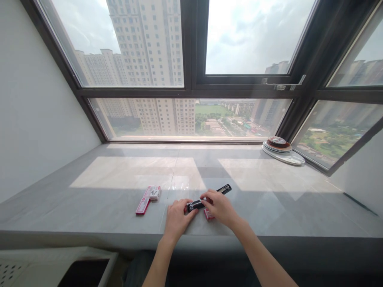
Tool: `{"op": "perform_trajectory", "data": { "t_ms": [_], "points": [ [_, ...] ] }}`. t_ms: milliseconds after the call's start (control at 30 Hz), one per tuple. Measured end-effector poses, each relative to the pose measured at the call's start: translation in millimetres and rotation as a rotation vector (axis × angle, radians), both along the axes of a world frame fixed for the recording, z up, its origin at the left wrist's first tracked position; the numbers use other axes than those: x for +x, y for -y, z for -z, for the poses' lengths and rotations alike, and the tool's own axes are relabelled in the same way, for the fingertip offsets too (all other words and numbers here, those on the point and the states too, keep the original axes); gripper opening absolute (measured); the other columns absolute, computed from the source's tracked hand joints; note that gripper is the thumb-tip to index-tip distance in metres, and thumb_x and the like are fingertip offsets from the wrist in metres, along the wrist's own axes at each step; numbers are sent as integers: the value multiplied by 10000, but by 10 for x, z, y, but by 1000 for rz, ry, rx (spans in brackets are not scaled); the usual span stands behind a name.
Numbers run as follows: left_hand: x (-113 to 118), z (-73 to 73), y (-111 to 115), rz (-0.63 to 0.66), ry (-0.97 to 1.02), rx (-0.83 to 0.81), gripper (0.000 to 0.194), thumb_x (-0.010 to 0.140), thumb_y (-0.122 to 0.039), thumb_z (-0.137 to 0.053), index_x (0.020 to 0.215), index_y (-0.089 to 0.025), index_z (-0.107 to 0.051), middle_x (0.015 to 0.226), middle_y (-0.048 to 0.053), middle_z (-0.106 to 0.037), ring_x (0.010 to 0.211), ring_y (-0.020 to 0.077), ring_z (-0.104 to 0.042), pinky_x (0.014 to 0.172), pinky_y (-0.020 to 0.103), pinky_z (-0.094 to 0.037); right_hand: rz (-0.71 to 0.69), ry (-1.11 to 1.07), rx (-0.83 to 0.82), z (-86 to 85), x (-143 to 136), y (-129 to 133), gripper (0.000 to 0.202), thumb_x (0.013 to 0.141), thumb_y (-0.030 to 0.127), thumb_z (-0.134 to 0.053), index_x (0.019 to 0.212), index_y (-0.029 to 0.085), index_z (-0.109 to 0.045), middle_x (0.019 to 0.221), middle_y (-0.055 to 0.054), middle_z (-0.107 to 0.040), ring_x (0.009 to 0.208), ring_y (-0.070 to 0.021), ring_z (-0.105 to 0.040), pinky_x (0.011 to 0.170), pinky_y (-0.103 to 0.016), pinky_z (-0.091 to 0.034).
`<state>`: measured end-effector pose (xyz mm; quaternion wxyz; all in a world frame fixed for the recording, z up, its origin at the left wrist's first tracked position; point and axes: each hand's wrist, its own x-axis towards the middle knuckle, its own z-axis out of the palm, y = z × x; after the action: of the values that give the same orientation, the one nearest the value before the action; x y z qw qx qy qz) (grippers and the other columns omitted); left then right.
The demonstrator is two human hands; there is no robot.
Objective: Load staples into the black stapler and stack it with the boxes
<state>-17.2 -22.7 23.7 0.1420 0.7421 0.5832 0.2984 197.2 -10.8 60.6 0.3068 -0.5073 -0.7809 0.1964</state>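
Note:
A black stapler [225, 189] lies opened out flat on the grey stone sill, its long body slanting up to the right. My left hand [177, 218] is closed around its left end, thumb in front and fingers behind. Over the stapler's middle, my right hand [220, 206] has thumb and fingertips pinched together. A tiny pale bit shows at those fingertips, too small to name. Under my right hand sits a small red-and-white box [208, 214], partly covered by it. To the left lie a long pink-and-white box [143, 205] and a small white box [154, 193] touching it.
A stack of round plates or mats [283, 156] stands in the far right corner by the dark window frame [191, 92]. The sill's front edge [254, 236] runs close below my wrists. A pale perforated container [56, 263] is at lower left, below the sill.

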Motion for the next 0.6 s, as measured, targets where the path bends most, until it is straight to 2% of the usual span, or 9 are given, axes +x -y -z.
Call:
{"op": "perform_trajectory", "data": {
  "t_ms": [167,433,600],
  "points": [
    [7,-28,79,-9,14,-9,242,872,-449,-665,1067,-308,-693,825,6,-660,869,234,-581,758,321,-342,-74,29,-36,38,-143,-94,149,968,299,-586,1018,257,-720,935,-6,-646,777,-147,-607,722,-253,-415],
    [-17,-26,40,-2,42,-18,244,871,-457,-660,1061,-308,-697,812,6,-655,873,237,-578,760,337,-344,-116,24,-98,30,-179,-68,183,995,300,-535,1039,245,-704,943,2,-636,598,-93,-554,702,-247,-438],
    [-15,-37,45,-5,54,-23,240,874,-459,-665,1065,-316,-695,786,-4,-640,849,229,-573,753,333,-333,-100,28,-61,60,-189,-64,169,993,292,-544,1028,255,-705,946,4,-632,662,-108,-575,710,-238,-424]
  ]
}}
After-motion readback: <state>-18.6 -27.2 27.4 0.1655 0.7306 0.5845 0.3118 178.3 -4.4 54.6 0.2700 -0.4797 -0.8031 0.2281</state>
